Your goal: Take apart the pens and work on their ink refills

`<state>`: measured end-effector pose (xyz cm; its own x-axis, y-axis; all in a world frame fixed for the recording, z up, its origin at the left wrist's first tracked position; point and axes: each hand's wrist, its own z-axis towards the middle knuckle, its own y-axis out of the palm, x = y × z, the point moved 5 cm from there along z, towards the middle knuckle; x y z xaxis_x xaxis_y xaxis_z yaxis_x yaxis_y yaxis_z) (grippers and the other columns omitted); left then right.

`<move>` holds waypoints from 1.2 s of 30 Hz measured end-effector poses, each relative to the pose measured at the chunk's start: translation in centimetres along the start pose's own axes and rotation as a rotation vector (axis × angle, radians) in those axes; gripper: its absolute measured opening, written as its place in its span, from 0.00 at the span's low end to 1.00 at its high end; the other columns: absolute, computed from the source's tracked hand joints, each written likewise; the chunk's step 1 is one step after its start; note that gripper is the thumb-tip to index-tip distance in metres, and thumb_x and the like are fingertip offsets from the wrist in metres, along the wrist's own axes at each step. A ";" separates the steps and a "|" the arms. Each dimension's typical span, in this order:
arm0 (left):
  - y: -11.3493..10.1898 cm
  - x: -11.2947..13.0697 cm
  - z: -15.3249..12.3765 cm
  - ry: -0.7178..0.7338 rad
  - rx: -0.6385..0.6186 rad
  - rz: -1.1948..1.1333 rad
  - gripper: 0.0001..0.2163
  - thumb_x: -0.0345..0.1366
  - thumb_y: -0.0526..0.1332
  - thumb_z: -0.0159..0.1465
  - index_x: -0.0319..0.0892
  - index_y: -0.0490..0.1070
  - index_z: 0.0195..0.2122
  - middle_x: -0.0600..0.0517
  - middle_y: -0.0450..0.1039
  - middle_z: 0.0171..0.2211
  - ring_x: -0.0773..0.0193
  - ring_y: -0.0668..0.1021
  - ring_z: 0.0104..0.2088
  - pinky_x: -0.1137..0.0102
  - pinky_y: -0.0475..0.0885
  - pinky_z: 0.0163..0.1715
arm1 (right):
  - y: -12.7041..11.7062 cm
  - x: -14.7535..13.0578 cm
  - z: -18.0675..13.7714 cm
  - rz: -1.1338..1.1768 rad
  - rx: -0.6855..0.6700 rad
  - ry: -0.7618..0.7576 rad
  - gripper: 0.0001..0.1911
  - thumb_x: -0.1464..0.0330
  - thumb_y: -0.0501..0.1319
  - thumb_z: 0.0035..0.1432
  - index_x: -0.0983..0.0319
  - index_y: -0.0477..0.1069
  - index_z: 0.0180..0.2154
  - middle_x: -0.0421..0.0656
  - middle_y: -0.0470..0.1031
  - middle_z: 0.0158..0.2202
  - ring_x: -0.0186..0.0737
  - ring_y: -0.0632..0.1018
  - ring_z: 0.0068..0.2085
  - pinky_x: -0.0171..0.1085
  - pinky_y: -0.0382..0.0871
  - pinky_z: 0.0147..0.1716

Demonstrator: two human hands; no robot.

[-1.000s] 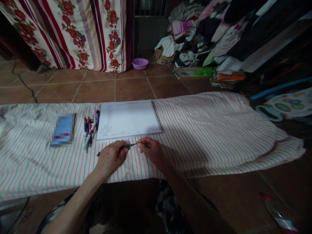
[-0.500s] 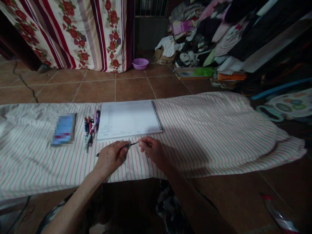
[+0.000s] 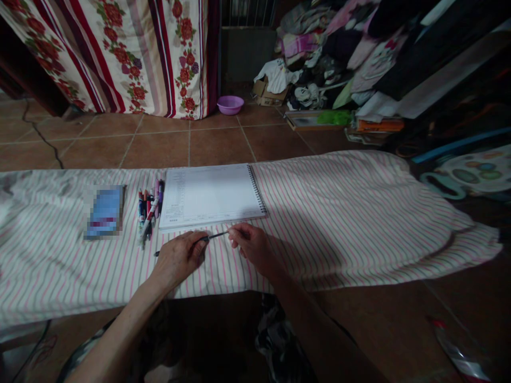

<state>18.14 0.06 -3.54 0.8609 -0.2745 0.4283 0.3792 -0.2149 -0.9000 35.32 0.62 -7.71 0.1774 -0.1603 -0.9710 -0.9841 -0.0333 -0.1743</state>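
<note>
My left hand (image 3: 181,256) is closed around the dark barrel of a pen (image 3: 156,254), whose back end sticks out past my fingers on the left. From the barrel's other end a thin dark refill (image 3: 219,234) reaches across to my right hand (image 3: 249,244), where thumb and fingertips pinch its far end. Both hands are just in front of a spiral notebook (image 3: 215,194), which lies open at a mostly blank page with printed lines at its left and lower edges. Left of the notebook several pens (image 3: 149,210) lie in a loose bunch.
A striped cloth (image 3: 339,223) covers the low table. A blue, pixelated flat item (image 3: 104,213) lies left of the pens. Beyond on the tiled floor (image 3: 159,149) are a purple basin (image 3: 230,105), a floral curtain (image 3: 151,58) and a heap of clothes (image 3: 319,48).
My left hand has shifted slightly left with the pen barrel, and my right hand slightly right. A longer stretch of the thin refill shows between them.
</note>
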 end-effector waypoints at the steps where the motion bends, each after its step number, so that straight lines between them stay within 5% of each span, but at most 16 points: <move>1: 0.0 0.0 0.0 -0.006 -0.001 0.004 0.16 0.39 0.47 0.63 0.43 0.69 0.46 0.50 0.73 0.44 0.57 0.75 0.43 0.65 0.68 0.41 | -0.1 0.0 0.0 0.010 0.001 0.010 0.10 0.63 0.56 0.52 0.63 0.69 0.28 0.36 0.67 0.18 0.24 0.61 0.15 0.26 0.54 0.14; 36: -1.2 -1.9 -0.6 -0.068 -0.007 0.069 0.16 0.38 0.49 0.62 0.43 0.69 0.47 0.49 0.74 0.43 0.59 0.75 0.43 0.68 0.68 0.41 | -1.4 -0.1 0.2 0.062 0.087 0.059 0.14 0.59 0.57 0.51 0.65 0.68 0.26 0.37 0.67 0.19 0.25 0.62 0.15 0.27 0.55 0.12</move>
<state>15.87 0.23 -3.24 0.9061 -0.2244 0.3586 0.3160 -0.2045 -0.9265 36.70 0.90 -7.44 0.1135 -0.2168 -0.9696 -0.9895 0.0635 -0.1301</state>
